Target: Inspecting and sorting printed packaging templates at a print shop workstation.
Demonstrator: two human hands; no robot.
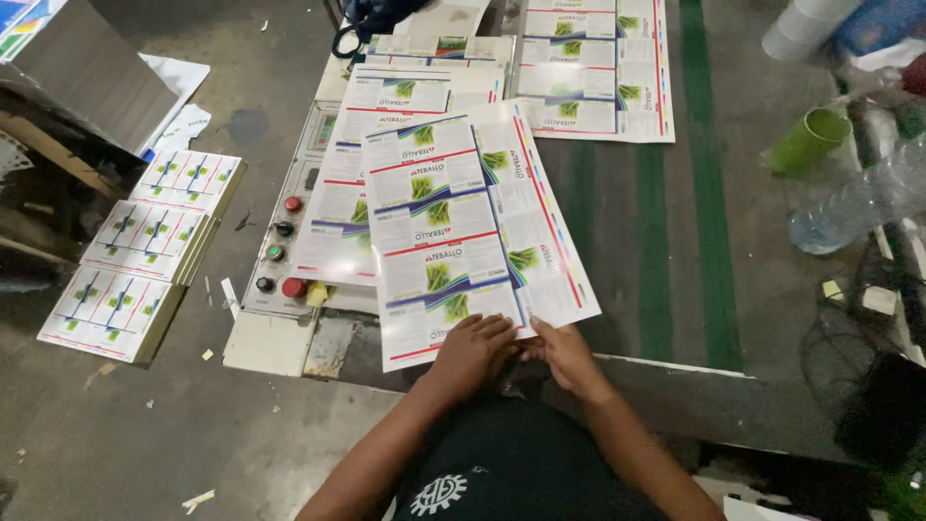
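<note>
The left hand (pixel 473 352) is covering the near edge of the glossy printed label sheet (pixel 463 236), so the print beneath it is not showing. That sheet is hiding most of the grey metal control panel (pixel 289 227) and of the other sheets stacked behind it. Far right of the sheet, the clear plastic bottle (pixel 858 203) is running out past the picture's edge, blurred. Below the sheet, both forearms are leaving the bottom edge.

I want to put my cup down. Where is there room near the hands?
Bare patch: the grey surface with green stripes, between the top printed sheet and the clear bottle. Crowded: under both hands, and left, by the button panel and sheet stacks.
</note>
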